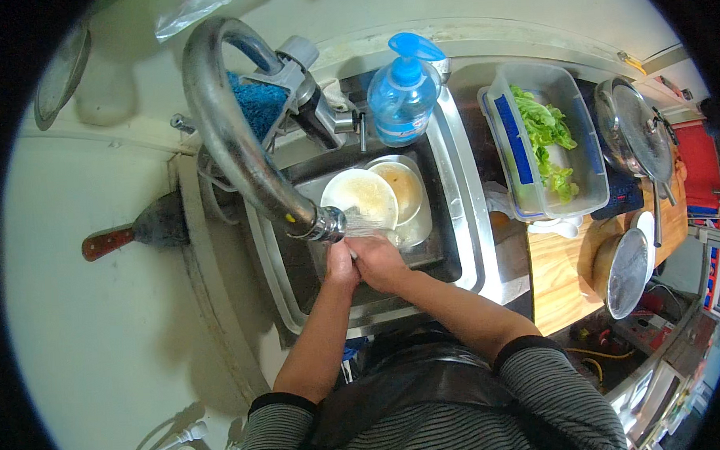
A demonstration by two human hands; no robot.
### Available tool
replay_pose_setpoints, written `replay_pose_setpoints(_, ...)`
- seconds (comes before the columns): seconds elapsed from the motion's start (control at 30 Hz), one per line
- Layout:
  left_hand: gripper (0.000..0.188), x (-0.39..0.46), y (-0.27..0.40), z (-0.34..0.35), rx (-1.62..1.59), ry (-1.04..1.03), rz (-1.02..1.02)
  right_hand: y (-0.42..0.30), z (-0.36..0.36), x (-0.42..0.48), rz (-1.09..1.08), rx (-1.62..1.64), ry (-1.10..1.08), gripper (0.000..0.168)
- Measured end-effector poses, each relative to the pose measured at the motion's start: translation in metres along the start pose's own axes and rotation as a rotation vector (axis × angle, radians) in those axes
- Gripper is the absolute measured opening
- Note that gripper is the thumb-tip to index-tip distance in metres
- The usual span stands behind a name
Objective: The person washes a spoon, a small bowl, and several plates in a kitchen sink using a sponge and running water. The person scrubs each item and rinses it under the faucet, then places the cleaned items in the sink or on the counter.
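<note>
Both my hands meet over the front of a stainless steel sink [474, 221], just below the spout of a curved metal faucet [232, 134]. Water sprays from the spout beside my fingers. My left hand [340, 266] is curled against my right hand [378, 261], whose fingers are bent. A small pale edge shows between them, too little to tell what it is. Just beyond my hands, a white bowl [356, 195] with cloudy water overlaps a second bowl [403, 188]. Both sit in a metal basin [422, 230] inside the sink.
Behind the sink stand a blue pump bottle [398, 104] and a holder with a blue scrubber [257, 103]. To the right are a plastic container [515, 142] with lettuce leaves [544, 126], a lidded pot [630, 126] and a metal bowl [623, 269] on a wooden board [561, 277]. A scraper [158, 223] lies left.
</note>
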State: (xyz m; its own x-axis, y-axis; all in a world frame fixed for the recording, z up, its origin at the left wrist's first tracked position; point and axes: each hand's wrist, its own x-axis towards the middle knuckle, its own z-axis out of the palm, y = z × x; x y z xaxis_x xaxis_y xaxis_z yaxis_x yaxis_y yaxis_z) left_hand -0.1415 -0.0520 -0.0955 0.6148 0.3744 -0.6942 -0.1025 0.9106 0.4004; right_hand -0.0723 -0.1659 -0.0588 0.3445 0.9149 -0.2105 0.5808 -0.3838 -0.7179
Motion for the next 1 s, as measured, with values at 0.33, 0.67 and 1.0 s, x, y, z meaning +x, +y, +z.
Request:
replay_pose_setpoints(0.33, 0.034, 0.005, 0.074, -0.034, 1.153, -0.051, -0.082, 0.077, -0.063, 0.046, -0.631, -0.707, -0.115, 0.061)
replay_pose_setpoints(0.67, 0.040, 0.013, 0.057, -0.021, 0.542, -0.017, -0.026, 0.087, -0.001, 0.020, -0.332, -0.412, 0.227, 0.057)
replay_pose_setpoints(1.0, 0.042, 0.030, 0.020, -0.029, 0.601, 0.080, -0.050, 0.045, 0.016, 0.008, -0.230, -0.086, -0.013, 0.048)
